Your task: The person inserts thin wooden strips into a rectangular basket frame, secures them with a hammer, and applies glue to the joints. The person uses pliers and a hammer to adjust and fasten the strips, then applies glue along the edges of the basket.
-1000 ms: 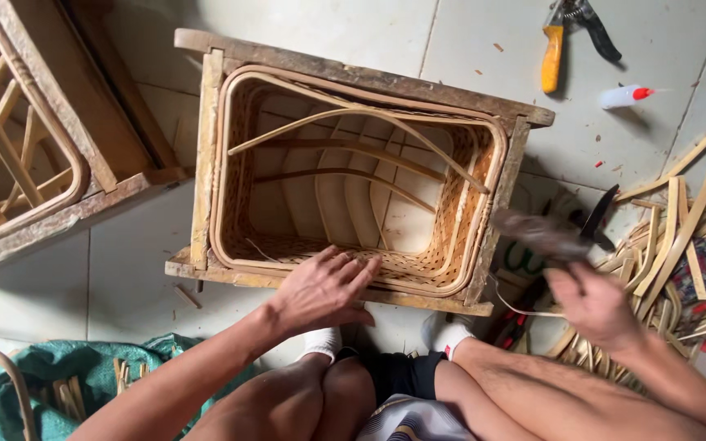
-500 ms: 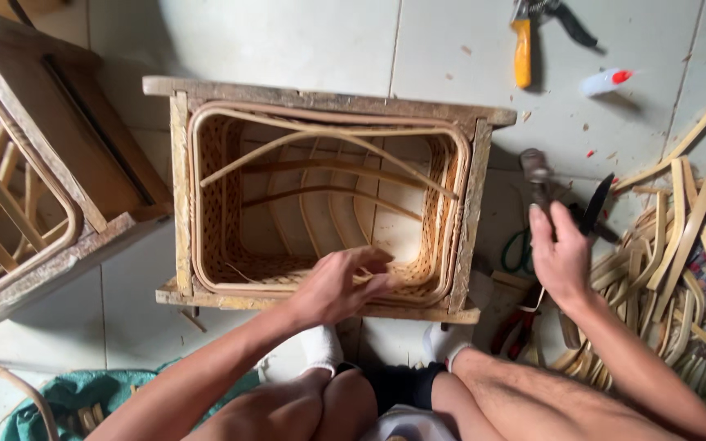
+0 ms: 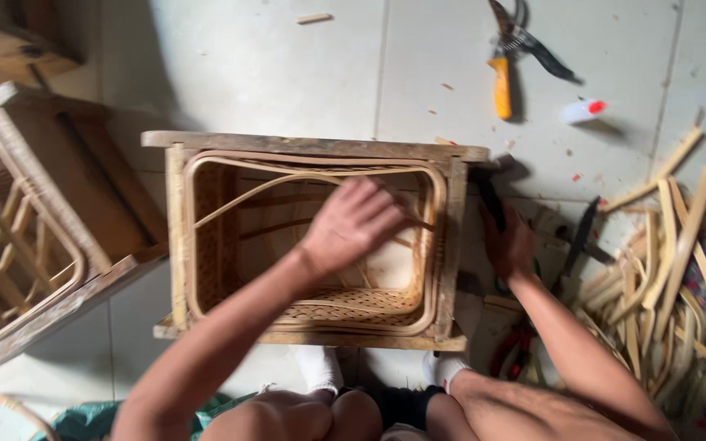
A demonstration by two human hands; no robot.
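A wooden-framed box (image 3: pixel 312 145) lined with woven cane stands on the tiled floor between my feet, open side up. My left hand (image 3: pixel 353 224) reaches down into it, fingers bent over thin cane strips (image 3: pixel 247 196) near the right inner wall; what lies under the fingers is hidden. My right hand (image 3: pixel 510 243) is just outside the box's right wall, closed around a dark-handled tool (image 3: pixel 490 200) whose end points at the far right corner of the frame.
A second wooden cane frame (image 3: pixel 34 237) lies at the left. A heap of split cane pieces (image 3: pixel 680 245) fills the right side. Yellow-handled cutters (image 3: pixel 507 65) and a small white object (image 3: pixel 582 110) lie on the floor beyond the box.
My left hand left the box's near rim and moved into the box toward its right wall. My right hand brought the dark tool in from the cane heap to the box's right side.
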